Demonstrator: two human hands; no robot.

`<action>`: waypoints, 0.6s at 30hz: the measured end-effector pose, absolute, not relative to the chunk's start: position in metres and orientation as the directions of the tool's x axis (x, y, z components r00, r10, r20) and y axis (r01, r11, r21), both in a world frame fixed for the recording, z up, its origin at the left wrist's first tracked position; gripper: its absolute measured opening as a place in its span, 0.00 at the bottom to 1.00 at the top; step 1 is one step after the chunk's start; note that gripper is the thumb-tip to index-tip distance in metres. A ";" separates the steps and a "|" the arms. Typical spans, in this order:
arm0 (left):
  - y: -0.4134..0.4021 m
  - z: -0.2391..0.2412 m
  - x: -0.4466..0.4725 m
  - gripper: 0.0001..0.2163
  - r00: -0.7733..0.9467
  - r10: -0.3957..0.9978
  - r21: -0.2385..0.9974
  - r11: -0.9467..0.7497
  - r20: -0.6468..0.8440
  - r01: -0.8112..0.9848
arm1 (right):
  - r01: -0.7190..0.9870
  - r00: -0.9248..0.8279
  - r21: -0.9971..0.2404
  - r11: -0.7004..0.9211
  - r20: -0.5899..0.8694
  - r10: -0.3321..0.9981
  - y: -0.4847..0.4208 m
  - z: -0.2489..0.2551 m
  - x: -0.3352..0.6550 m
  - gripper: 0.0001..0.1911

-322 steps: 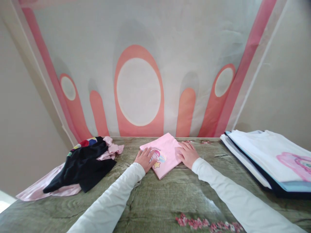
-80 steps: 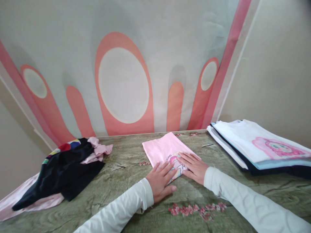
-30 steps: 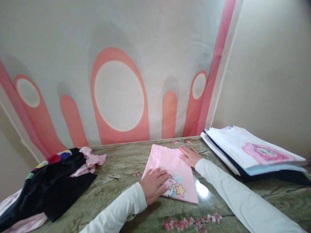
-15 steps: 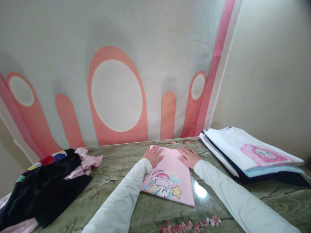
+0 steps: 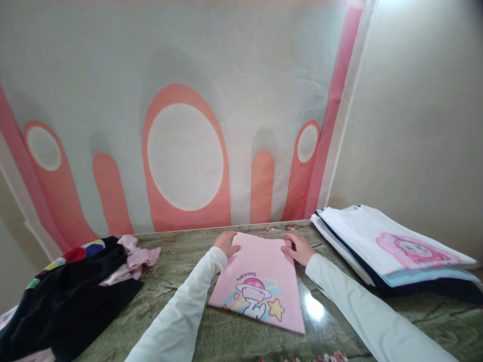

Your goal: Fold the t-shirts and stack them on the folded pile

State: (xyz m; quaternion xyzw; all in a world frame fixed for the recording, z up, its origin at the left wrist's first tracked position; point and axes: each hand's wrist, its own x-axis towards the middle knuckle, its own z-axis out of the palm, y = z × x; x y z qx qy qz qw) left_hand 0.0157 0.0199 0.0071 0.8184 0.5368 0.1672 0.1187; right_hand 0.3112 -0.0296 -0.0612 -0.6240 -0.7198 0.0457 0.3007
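A folded pink T-shirt (image 5: 260, 264) lies on the table, its "SNOOPY" lettering upside down to me and its planet-and-star print towards the near edge. My left hand (image 5: 227, 244) grips its far left edge, thumb on top and fingers curled round the side. At the far right edge, my right hand (image 5: 301, 250) holds the shirt likewise, the thumb over the fabric. The fingertips beneath the edges are partly hidden.
To the right rises a stack of folded shirts (image 5: 356, 226), a white one with a pink print on top. A rumpled heap of black and pink clothes (image 5: 81, 291) lies at the left. Behind the wood-patterned table (image 5: 181, 246) hangs a pink-and-grey backdrop (image 5: 241, 75).
Both hands have slid outwards from lying flat on the shirt to grasping its far side edges. The view has tilted slightly up.
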 end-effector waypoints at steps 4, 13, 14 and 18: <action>-0.030 0.014 0.058 0.27 0.571 0.818 0.358 -0.554 0.067 0.752 | 0.888 -0.055 -0.411 0.205 0.348 0.936 -0.028 -0.057 0.306 0.27; -0.095 -0.015 0.086 0.36 0.581 0.810 0.174 -0.562 -0.085 0.809 | 0.910 -0.089 -0.386 0.153 0.179 0.980 -0.044 -0.035 0.308 0.14; -0.091 -0.015 0.083 0.36 0.596 0.796 0.169 -0.576 -0.105 0.800 | 0.916 -0.084 -0.379 0.130 0.135 0.987 -0.046 -0.032 0.309 0.14; -0.069 0.001 0.065 0.40 0.699 0.677 0.182 -0.675 -0.231 0.715 | 0.950 -0.051 -0.311 0.033 -0.049 0.998 -0.057 -0.021 0.307 0.15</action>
